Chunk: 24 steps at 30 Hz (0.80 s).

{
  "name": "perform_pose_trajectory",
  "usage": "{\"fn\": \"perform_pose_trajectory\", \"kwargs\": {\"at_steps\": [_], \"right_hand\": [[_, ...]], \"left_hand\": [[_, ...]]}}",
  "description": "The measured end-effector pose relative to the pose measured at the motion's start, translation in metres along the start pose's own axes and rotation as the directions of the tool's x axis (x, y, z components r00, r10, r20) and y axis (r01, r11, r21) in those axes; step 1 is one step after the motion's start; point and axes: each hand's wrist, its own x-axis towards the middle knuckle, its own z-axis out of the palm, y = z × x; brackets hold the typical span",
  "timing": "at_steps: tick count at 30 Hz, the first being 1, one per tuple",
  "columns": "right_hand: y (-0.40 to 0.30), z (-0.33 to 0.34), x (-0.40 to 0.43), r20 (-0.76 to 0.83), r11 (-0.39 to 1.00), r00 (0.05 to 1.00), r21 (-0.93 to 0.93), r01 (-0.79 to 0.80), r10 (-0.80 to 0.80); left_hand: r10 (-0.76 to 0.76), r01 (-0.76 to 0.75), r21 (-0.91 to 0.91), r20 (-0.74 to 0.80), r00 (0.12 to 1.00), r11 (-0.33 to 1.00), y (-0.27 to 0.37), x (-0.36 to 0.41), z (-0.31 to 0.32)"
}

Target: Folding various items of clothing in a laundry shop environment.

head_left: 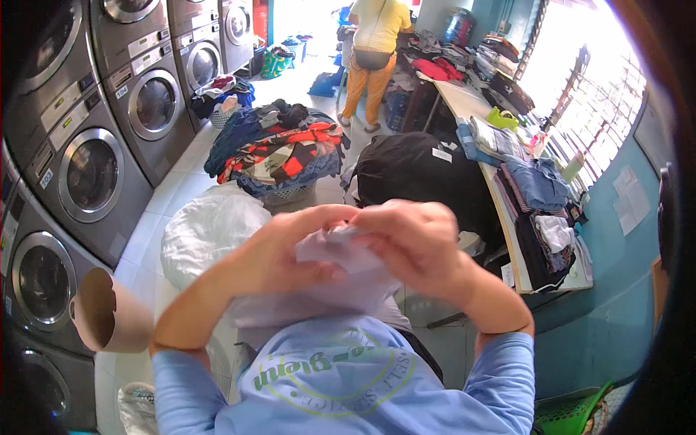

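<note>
Both hands are raised close together before my chest, blurred by motion. My left hand and my right hand pinch the upper edge of a pale, whitish-lilac cloth, which hangs down over my lap. Between the fingertips the cloth is bunched, and its kind cannot be told. Beyond my left forearm lies a white fabric bundle. A big black fabric bundle bearing a tag stands beyond my right hand.
Stacked front-loading machines line the left. Ahead stands a heaped laundry basket. Folded clothes lie on the long table at right. A person in a yellow shirt stands farther off. A cardboard tube is at lower left.
</note>
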Motion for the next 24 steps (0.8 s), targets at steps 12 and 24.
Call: {"fn": "perform_pose_trajectory", "kwargs": {"at_steps": [12,24], "right_hand": [[-0.001,-0.137,0.004,-0.667,0.914,0.745,-0.291,-0.281,0.017],[0.063,-0.197,0.029,-0.685,0.798,0.706,-0.522,-0.301,-0.181]], "left_hand": [[-0.405,0.494,-0.176,0.377,0.833,0.852,0.035,-0.037,-0.045],[-0.625,0.498,0.433,0.224,0.748,0.751,-0.021,-0.097,-0.086]]}}
